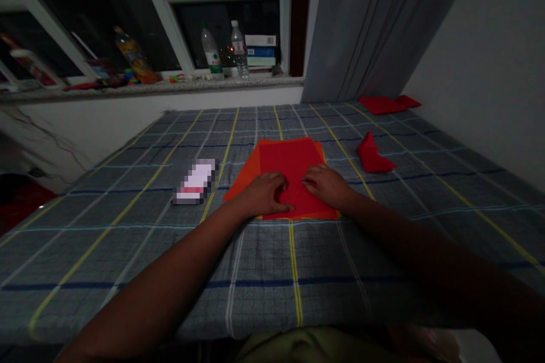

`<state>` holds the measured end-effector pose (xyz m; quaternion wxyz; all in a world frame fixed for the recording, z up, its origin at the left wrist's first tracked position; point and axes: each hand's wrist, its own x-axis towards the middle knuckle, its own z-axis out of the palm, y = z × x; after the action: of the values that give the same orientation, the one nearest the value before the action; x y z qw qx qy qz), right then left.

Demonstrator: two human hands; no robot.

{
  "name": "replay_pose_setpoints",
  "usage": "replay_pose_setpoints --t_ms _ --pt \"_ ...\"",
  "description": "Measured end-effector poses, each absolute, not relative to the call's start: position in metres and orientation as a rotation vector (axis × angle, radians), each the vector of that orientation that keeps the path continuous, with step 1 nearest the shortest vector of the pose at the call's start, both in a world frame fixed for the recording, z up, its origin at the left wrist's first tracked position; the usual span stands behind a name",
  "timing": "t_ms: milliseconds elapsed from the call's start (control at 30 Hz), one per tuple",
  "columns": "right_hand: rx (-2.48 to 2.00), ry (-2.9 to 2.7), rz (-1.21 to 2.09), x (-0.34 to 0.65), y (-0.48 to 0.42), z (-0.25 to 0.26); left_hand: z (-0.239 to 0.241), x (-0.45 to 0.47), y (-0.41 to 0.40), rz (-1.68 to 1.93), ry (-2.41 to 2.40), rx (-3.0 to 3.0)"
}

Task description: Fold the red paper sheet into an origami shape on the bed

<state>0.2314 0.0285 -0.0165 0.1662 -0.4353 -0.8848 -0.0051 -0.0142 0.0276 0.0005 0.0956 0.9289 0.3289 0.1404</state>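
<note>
A sheet of red paper lies flat on top of orange sheets, whose edges stick out to the left and right. My left hand rests on the left part of the red sheet, its fingers bent and the thumb stretched away from them. Facing it from the right, my right hand touches the same sheet with curled fingers drawn together; whatever may be between its fingertips is hidden. To the right stands a folded red paper shape with pointed ends.
On the checked cloth, a blurred-out phone lies to the left. Flat red pieces lie at the far right corner. Bottles and stacked boxes stand on the windowsill. A grey curtain hangs behind.
</note>
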Motion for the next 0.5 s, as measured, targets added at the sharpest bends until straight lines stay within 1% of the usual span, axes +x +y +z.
replay_pose_setpoints --t_ms 367,500 --pt "-1.603 -2.553 -0.036 0.215 0.004 0.001 0.002 -0.019 0.03 0.392 0.859 2.755" --pt "-1.645 -2.541 -0.076 0.204 -0.01 0.002 0.0 -0.019 0.03 0.4 0.87 2.764"
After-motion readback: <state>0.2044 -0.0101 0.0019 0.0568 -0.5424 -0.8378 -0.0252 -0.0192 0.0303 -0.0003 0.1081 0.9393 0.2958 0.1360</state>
